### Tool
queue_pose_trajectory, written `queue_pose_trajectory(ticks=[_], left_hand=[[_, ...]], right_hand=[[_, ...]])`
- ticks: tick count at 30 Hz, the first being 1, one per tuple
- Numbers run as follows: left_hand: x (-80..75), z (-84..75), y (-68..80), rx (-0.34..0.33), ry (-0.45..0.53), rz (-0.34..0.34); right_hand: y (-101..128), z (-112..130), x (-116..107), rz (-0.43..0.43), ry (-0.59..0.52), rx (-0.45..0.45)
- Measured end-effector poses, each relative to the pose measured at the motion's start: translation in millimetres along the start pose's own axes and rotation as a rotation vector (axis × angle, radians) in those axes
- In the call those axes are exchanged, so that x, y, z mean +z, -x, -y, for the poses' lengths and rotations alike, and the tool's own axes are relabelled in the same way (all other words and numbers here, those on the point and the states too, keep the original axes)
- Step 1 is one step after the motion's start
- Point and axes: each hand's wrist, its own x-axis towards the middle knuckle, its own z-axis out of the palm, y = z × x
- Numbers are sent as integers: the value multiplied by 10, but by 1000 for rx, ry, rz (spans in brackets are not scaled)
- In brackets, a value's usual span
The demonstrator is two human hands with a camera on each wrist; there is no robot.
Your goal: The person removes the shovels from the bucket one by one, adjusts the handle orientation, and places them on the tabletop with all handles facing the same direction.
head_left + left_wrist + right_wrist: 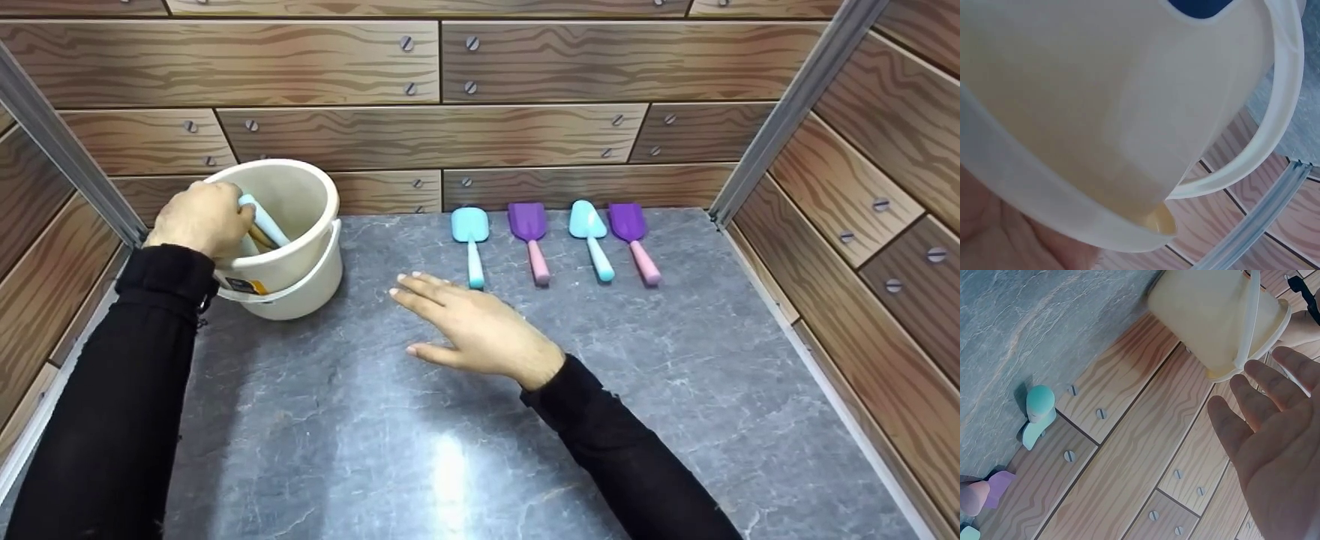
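My left hand reaches over the near left rim of a cream bucket, its fingers curled down inside. They grip a light blue handle that slants within the bucket; a second pale piece beside it is mostly hidden by the hand and rim. In the left wrist view, the bucket wall fills most of the picture and part of the palm shows behind the rim. My right hand hovers over the grey tabletop with its fingers extended and nothing in it, pointing toward the bucket.
Along the back lie a turquoise shovel, a purple shovel with pink handle, a turquoise pointed trowel and another purple shovel. Wood-patterned panels enclose the grey tabletop. A white bail hangs round the bucket.
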Motion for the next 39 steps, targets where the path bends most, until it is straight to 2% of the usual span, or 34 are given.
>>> queue_pose_trajectory(ticks=[4,7,15,21,26,30,35,39], left_hand=[[39,12,-40,37,33,-72],[51,18,-69,61,66,-97],[41,17,-94,57,126,-89],[27,-11,-97,45,216,-85],[-25,-25,-89,57,263,-55],[-102,-34,-77,76,254,-1],[-138,-67,-35,177,180,100],[-106,-115,-1,224,140,116]], right_hand=[[2,-6,-1,-3,-8,-7],[3,-10,1,-2,-16,-8],[11,-27,6,-4,-11,0],[15,-34,12,-4,-21,1],[10,-39,13,-13,-19,-3],[12,-37,7,-15,-24,-2],[15,-36,8,-11,-24,0],[14,-36,8,-11,-21,-1]])
